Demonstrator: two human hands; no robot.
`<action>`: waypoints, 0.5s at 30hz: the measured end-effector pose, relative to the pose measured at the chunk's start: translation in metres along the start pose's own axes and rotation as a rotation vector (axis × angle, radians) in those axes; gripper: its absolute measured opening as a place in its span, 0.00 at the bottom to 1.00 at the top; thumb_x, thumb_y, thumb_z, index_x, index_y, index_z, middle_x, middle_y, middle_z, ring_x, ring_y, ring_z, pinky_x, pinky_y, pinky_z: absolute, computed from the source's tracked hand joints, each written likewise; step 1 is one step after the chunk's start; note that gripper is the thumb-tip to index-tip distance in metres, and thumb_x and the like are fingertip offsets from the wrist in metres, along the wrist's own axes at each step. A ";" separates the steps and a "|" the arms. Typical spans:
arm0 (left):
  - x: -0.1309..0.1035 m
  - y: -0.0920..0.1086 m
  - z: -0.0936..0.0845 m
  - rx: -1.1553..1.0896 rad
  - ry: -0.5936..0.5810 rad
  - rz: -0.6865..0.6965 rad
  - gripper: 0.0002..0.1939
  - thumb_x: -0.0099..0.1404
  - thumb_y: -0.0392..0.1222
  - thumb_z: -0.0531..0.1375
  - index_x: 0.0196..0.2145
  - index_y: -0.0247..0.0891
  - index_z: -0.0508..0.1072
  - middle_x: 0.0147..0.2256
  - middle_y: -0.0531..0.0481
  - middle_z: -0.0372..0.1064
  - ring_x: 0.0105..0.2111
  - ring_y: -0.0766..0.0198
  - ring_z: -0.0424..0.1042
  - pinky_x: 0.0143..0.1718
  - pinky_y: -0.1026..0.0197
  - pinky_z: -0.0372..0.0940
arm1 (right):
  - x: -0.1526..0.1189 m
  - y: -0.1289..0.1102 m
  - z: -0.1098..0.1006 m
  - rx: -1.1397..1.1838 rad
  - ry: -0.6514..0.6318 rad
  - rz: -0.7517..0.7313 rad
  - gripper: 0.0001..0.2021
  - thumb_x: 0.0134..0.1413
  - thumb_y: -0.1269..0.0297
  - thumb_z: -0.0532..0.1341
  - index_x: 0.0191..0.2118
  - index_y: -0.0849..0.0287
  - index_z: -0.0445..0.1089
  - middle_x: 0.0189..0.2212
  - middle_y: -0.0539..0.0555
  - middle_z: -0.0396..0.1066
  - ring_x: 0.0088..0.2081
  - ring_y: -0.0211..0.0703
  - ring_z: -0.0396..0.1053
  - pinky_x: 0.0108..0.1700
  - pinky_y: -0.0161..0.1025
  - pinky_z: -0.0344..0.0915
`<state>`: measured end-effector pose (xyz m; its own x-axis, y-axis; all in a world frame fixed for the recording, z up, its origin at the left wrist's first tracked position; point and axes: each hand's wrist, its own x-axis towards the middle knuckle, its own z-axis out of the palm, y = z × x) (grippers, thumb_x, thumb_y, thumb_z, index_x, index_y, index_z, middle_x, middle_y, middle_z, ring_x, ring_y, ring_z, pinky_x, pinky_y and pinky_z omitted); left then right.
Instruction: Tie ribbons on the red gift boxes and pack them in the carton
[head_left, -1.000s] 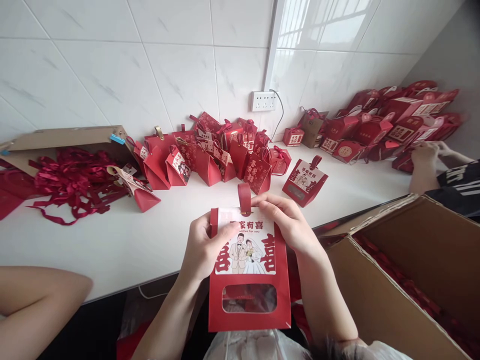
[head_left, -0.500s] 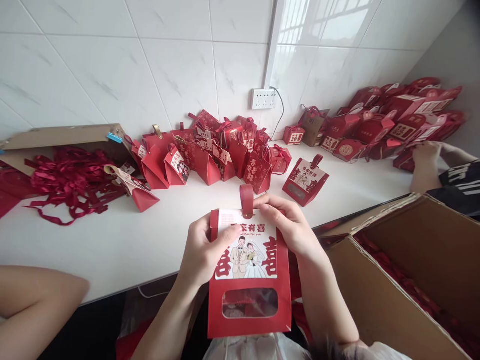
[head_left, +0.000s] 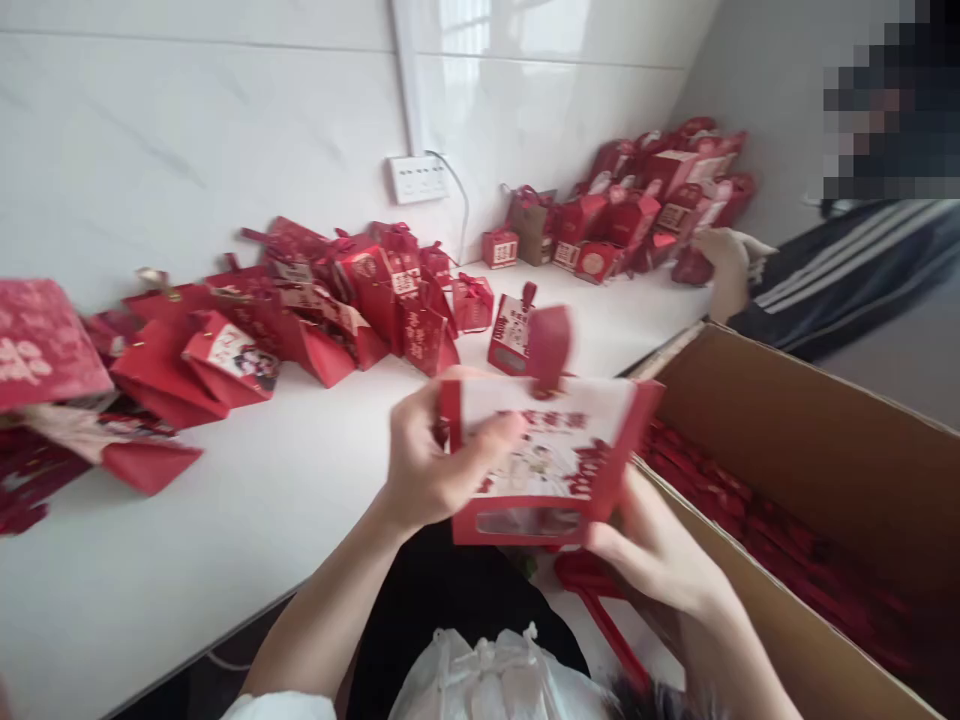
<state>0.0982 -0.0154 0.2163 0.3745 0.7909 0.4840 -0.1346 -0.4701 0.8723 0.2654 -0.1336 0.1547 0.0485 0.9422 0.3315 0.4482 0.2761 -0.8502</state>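
A red gift box (head_left: 536,450) with a white printed front, a clear window low down and a strap handle on top is held up before me, slightly blurred. My left hand (head_left: 442,450) grips its left side, thumb across the printed front and fingers behind. At the lower right edge of the box is my right hand (head_left: 649,545), its thumb near the bottom corner and its fingers partly hidden behind the box. A similar standing gift box (head_left: 512,330) is on the counter just behind it.
Many red gift boxes (head_left: 322,310) line the wall on the white counter (head_left: 315,480). Another pile (head_left: 637,210) fills the far right corner, where a co-worker's hand (head_left: 724,255) touches it. An open cardboard box (head_left: 795,400) holding red items stands at my right.
My view has turned right. The gift box has tilted, so its front looks shorter. My right hand has gone from the box's top to its lower right edge; my left hand keeps its grip.
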 end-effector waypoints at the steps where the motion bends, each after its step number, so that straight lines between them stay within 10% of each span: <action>1: 0.007 0.003 0.019 -0.009 -0.181 0.028 0.06 0.57 0.44 0.62 0.32 0.39 0.76 0.29 0.51 0.74 0.29 0.61 0.73 0.31 0.62 0.69 | -0.018 0.001 -0.013 -0.071 0.147 0.009 0.29 0.55 0.46 0.58 0.60 0.50 0.54 0.52 0.59 0.65 0.50 0.56 0.67 0.50 0.53 0.67; 4: 0.026 0.002 0.077 -0.076 -0.665 0.143 0.14 0.60 0.45 0.61 0.45 0.44 0.73 0.43 0.50 0.74 0.43 0.56 0.73 0.45 0.56 0.68 | -0.066 -0.006 -0.053 -0.339 0.610 0.104 0.20 0.53 0.50 0.61 0.52 0.41 0.62 0.43 0.55 0.70 0.43 0.55 0.71 0.41 0.51 0.71; 8: 0.032 -0.047 0.132 0.087 -0.715 0.269 0.28 0.62 0.50 0.59 0.58 0.45 0.60 0.58 0.45 0.61 0.60 0.50 0.57 0.61 0.44 0.48 | -0.099 -0.015 -0.116 -0.656 1.030 0.446 0.15 0.48 0.49 0.64 0.42 0.42 0.67 0.44 0.56 0.70 0.49 0.56 0.68 0.49 0.52 0.67; 12: 0.015 -0.117 0.149 0.381 -0.708 0.156 0.21 0.66 0.48 0.53 0.54 0.39 0.62 0.60 0.39 0.56 0.63 0.48 0.50 0.61 0.40 0.46 | -0.106 0.011 -0.163 -0.688 0.773 0.585 0.16 0.46 0.53 0.63 0.41 0.48 0.63 0.42 0.58 0.71 0.43 0.56 0.71 0.44 0.48 0.68; 15: 0.003 -0.143 0.151 0.371 -0.643 0.137 0.15 0.68 0.41 0.47 0.49 0.38 0.64 0.56 0.40 0.60 0.59 0.55 0.58 0.59 0.47 0.52 | -0.107 0.057 -0.156 -0.584 0.404 0.603 0.14 0.45 0.59 0.61 0.40 0.53 0.61 0.36 0.55 0.72 0.33 0.49 0.72 0.36 0.44 0.69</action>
<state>0.2567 -0.0050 0.0821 0.8537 0.3845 0.3512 0.0568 -0.7392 0.6711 0.4249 -0.2479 0.1341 0.6773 0.7273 0.1113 0.6187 -0.4811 -0.6211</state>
